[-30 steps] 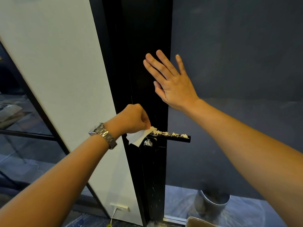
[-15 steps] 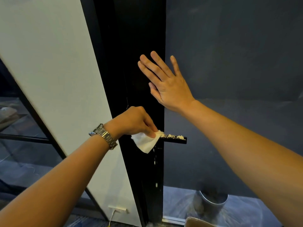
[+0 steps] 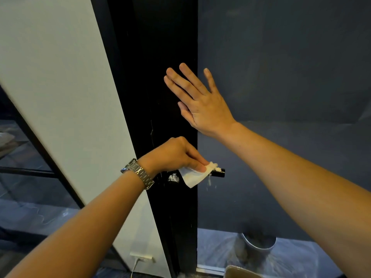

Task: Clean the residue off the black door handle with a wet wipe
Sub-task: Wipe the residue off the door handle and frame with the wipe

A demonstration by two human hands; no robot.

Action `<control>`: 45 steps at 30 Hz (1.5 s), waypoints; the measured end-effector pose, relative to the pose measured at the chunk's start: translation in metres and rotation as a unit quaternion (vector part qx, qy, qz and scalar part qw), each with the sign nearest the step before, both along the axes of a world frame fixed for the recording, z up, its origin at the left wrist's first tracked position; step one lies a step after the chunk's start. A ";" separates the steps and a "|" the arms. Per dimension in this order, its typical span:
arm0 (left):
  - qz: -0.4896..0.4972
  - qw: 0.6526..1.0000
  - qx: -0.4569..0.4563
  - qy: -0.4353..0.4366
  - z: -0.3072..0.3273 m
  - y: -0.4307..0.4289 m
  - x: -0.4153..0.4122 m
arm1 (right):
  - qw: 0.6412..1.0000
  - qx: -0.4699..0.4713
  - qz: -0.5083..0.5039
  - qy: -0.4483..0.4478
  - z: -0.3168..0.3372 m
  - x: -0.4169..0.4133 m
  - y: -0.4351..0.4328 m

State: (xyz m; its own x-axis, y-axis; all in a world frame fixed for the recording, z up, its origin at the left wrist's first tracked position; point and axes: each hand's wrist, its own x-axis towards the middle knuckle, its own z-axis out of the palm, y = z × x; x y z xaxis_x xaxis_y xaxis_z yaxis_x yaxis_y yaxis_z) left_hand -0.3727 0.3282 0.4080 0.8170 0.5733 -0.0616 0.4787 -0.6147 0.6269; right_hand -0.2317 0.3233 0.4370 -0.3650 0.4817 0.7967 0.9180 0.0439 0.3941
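Observation:
The black door handle (image 3: 219,173) sticks out rightwards from the black door (image 3: 160,77). Only its tip shows, with white crumbly residue (image 3: 217,169) on top. My left hand (image 3: 176,155) pinches a white wet wipe (image 3: 193,176) and presses it over most of the handle. A white smear (image 3: 173,178) marks the door by the handle's base. White specks fall below the wipe. My right hand (image 3: 197,101) lies flat on the door edge above the handle, fingers spread.
A white wall panel (image 3: 60,87) stands to the left, with a socket and cable (image 3: 140,258) low down. A round metal bin (image 3: 259,244) sits on the floor behind the dark glass. A tan container edge (image 3: 241,272) shows at the bottom.
My left hand has slid the wipe rightwards along the handle, covering most of it. Less residue shows and crumbs drop off. My right hand stays flat on the door.

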 end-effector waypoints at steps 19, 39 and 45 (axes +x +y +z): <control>-0.041 0.999 -0.003 -0.001 -0.005 0.006 0.001 | 0.994 0.017 -0.022 -0.106 -0.003 0.025 -0.003; -0.103 0.994 0.017 0.019 -0.003 0.003 0.009 | 0.994 -0.005 -0.029 -0.101 -0.005 0.025 -0.007; -0.152 0.986 0.074 0.017 -0.008 -0.020 0.032 | 0.995 -0.002 -0.027 -0.091 -0.007 0.021 -0.006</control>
